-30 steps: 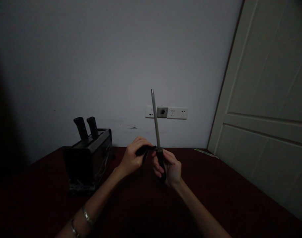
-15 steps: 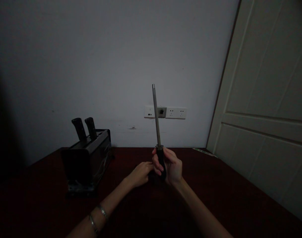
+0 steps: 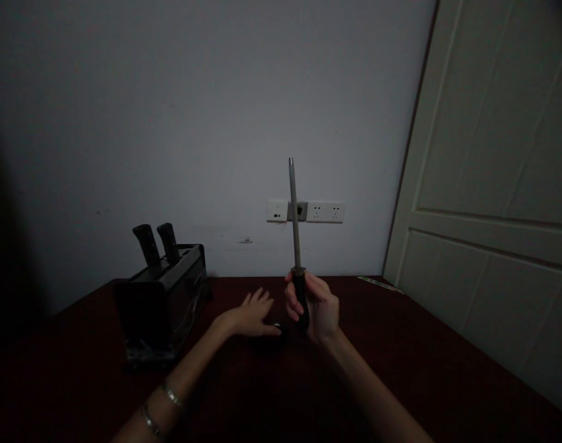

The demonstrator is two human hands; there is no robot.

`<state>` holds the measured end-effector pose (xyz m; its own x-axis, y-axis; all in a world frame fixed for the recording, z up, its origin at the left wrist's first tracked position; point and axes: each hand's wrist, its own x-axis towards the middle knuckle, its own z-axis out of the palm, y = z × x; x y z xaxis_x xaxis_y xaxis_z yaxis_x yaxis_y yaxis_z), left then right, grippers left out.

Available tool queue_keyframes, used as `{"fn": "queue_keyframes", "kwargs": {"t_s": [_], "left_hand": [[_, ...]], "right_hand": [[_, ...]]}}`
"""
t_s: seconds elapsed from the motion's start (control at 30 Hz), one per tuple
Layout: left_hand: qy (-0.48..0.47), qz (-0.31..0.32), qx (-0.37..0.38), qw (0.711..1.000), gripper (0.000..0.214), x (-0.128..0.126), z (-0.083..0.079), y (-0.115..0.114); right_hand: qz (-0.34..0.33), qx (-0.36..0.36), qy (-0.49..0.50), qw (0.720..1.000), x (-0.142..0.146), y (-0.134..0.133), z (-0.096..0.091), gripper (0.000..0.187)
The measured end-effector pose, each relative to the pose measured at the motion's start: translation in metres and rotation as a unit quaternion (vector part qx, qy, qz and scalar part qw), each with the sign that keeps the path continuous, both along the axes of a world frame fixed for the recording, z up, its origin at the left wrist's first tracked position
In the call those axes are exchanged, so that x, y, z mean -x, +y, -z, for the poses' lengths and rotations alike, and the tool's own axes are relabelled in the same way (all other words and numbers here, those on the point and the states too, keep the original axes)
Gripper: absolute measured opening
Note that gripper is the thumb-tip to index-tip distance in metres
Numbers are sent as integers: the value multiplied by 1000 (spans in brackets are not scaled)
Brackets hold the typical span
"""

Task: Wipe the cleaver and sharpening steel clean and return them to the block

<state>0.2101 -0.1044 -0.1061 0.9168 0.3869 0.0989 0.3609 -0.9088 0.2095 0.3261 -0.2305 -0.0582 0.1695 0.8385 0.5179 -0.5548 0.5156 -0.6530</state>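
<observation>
Upright in front of me stands a honing steel [image 3: 295, 218], a grey metal rod with a black handle. My right hand [image 3: 320, 307] is closed around that handle, just under its guard. To the left of it, my left hand [image 3: 249, 315] has its fingers spread, palm down, low over the table. A small dark object [image 3: 279, 330] with a light spot shows by the left thumb; its kind is too dark to make out. Farther left is a black knife block [image 3: 163, 295] with two black-handled knives [image 3: 157, 244] standing in it.
The dark reddish table [image 3: 345, 381] reaches to a pale wall with a row of power sockets [image 3: 325, 212]. A thin patterned strip [image 3: 380, 284] lies at the far right edge. On the right is a white panelled door [image 3: 488, 240].
My left hand has moved left, away from the steel's handle, and its fingers have spread. The honing steel is now more nearly vertical, still in my right hand.
</observation>
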Motion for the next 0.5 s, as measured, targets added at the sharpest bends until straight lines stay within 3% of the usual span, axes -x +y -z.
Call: {"fn": "queue_keyframes", "kwargs": {"t_s": [0.07,0.13,0.27,0.37,0.5], "left_hand": [[-40,-91,-85,991,66,15,-29,-5],[-141,-117,-197,963,52,30,-58,-18],[-306,-27,-355,883,37,51,-98,-59],[-312,50,-412,855,42,56,-100,-82],[-258,153,-453,840,44,58,-85,-89]], "right_hand": [[17,1,-2,1000,1,-1,-3,21],[35,2,-8,999,1,-4,-6,22],[67,30,-18,997,3,-11,-16,26],[89,75,-8,993,5,-16,-22,29],[74,109,49,990,9,-19,-27,28]]}}
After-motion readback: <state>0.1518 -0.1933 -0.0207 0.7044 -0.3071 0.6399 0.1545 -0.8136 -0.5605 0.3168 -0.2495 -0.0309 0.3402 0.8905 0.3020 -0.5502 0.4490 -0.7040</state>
